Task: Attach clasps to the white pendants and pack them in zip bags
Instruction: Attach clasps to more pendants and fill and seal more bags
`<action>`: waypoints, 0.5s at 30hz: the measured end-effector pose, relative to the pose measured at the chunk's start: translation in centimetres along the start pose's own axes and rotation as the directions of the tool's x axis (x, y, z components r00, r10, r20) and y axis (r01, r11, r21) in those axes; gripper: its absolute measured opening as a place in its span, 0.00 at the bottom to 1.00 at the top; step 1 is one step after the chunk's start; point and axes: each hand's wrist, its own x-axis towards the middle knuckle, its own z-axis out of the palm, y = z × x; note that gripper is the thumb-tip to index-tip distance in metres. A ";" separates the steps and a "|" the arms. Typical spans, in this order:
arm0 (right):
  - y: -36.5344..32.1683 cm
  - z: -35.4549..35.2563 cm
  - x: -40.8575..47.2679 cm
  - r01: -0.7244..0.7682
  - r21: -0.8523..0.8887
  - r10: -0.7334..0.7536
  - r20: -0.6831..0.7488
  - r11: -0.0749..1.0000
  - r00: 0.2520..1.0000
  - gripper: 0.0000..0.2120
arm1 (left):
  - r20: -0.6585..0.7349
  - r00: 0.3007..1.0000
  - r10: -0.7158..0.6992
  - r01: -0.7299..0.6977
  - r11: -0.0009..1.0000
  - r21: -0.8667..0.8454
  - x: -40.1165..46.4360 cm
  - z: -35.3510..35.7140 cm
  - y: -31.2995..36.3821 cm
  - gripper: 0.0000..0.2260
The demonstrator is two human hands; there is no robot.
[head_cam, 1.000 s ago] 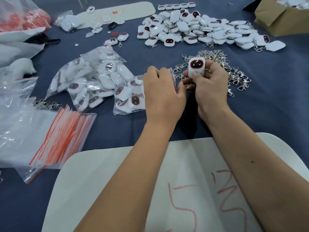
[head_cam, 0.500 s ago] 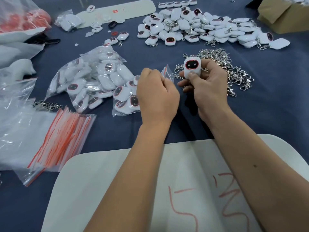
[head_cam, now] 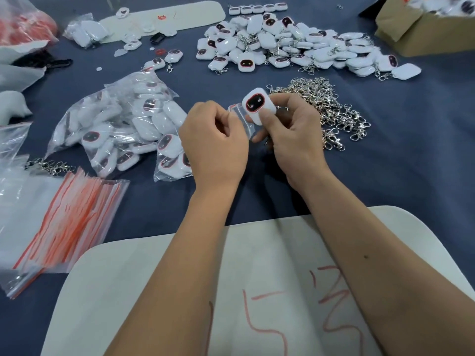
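A large clear bag (head_cam: 113,127) filled with white pendants is laid on the blue worktop (head_cam: 398,181), left of the hands, and a smaller filled bag (head_cam: 171,160) is seen just beside the left wrist. A stack of empty zip bags (head_cam: 69,222) with red strips is spread at the left edge. At the far right a cardboard box (head_cam: 421,32) is seen; white pendants show at its top, blurred. A loose pile of pendants (head_cam: 295,44) with clasps attached is heaped beyond the hands, and a heap of metal clasps (head_cam: 331,111) lies just behind the right hand.

One pendant (head_cam: 258,105), white with a dark red-rimmed face, is pinched by the right hand (head_cam: 295,140): the thumb is pressed on its lower front edge, with the fingers (head_cam: 285,101) curled behind it. A small clear zip bag (head_cam: 243,119) is pinched at its mouth by the curled fingers of the left hand (head_cam: 213,142), and the pendant is held right at that mouth, its upper part above the bag. A white board (head_cam: 128,291) with red marks lies under the forearms.
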 end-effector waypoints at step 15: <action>-0.5 -0.1 0.0 0.010 0.162 -0.029 0.113 0.987 0.993 0.06 | -0.027 0.974 0.225 -0.225 0.974 -0.001 0.0 0.1 0.5 0.10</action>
